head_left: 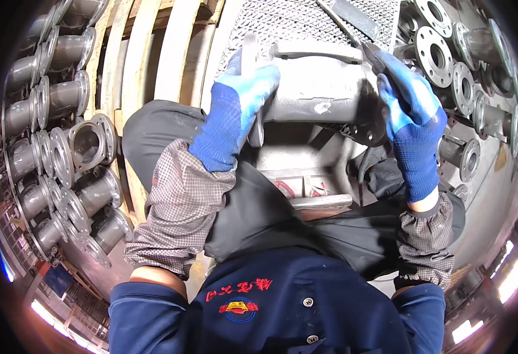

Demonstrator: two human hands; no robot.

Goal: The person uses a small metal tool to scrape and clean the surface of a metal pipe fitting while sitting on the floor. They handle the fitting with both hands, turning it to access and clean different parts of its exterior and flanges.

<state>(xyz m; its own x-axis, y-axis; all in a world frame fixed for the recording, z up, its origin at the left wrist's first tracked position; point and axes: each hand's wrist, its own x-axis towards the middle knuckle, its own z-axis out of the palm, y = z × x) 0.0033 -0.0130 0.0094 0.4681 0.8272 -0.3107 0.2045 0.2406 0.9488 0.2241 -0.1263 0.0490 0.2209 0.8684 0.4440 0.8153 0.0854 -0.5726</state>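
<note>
A large grey cast metal pipe fitting (pixel 321 88) with flanges lies across a metal stand in front of me. My left hand (pixel 241 97), in a blue glove, grips the fitting's left flange (pixel 252 127). My right hand (pixel 409 103), also gloved in blue, holds a dark hand tool (pixel 377 59) pressed against the fitting's right end. Checked sleeve covers sit over both forearms.
Rows of grey flanged pipe pieces (pixel 64 159) are stacked at my left, and more flanged pieces (pixel 459 71) lie at my right. Wooden pallet boards (pixel 152 53) stand beyond. A perforated metal grate (pixel 294 20) lies behind the fitting. A grey stand (pixel 306 171) sits below it.
</note>
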